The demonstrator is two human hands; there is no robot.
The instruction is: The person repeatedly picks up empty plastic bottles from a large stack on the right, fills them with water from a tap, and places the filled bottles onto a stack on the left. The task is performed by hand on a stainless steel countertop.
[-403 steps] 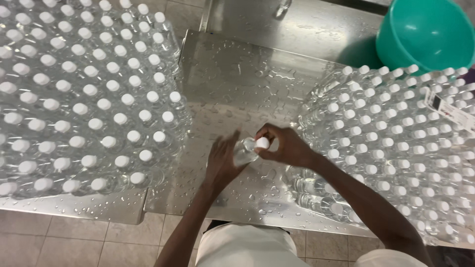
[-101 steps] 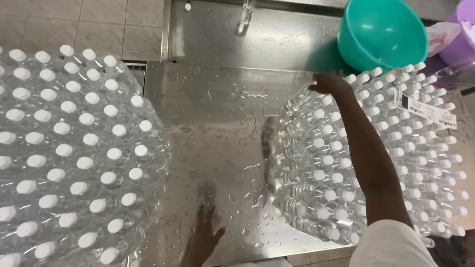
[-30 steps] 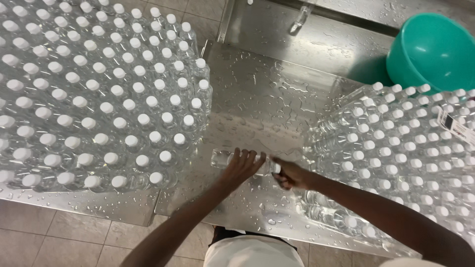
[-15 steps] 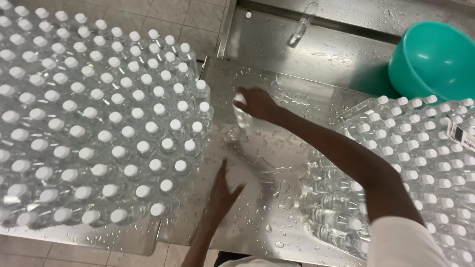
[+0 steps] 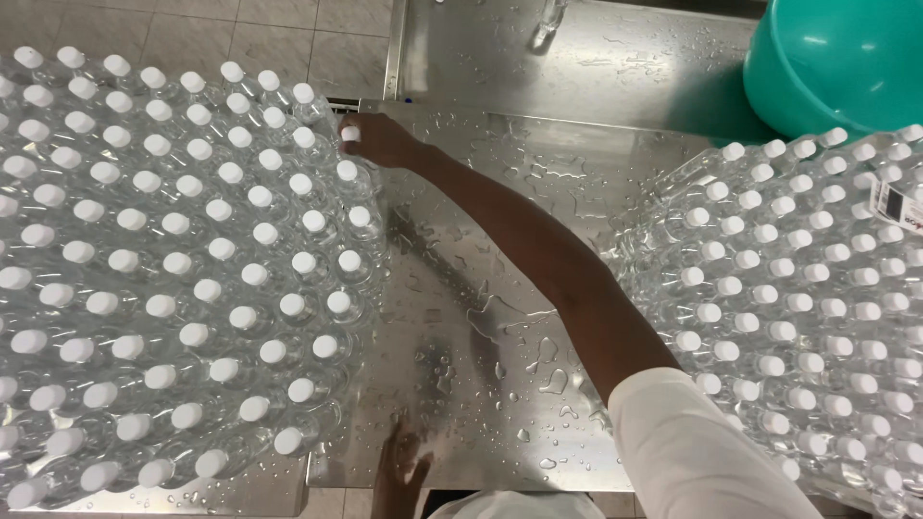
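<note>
My right hand (image 5: 378, 140) reaches across the wet steel table (image 5: 500, 288) to the far right corner of the left block of bottles (image 5: 173, 279). Its fingers are closed on the white cap of a clear plastic bottle (image 5: 350, 135) that stands upright at that corner, against its neighbours. My left hand (image 5: 402, 468) rests flat and open on the table's near edge, holding nothing. A second block of white-capped clear bottles (image 5: 808, 298) stands on the right, beside my right sleeve (image 5: 702, 452).
A teal plastic basin (image 5: 836, 58) sits at the back right, partly behind the right block. A steel sink surface (image 5: 596, 58) with water drops runs along the back. Tiled floor (image 5: 240, 29) shows at the top left. Water puddles lie on the table between the blocks.
My right hand carried a bottle from the table's middle to the far corner of the left block and set it upright there. My left hand dropped back to the near edge.
</note>
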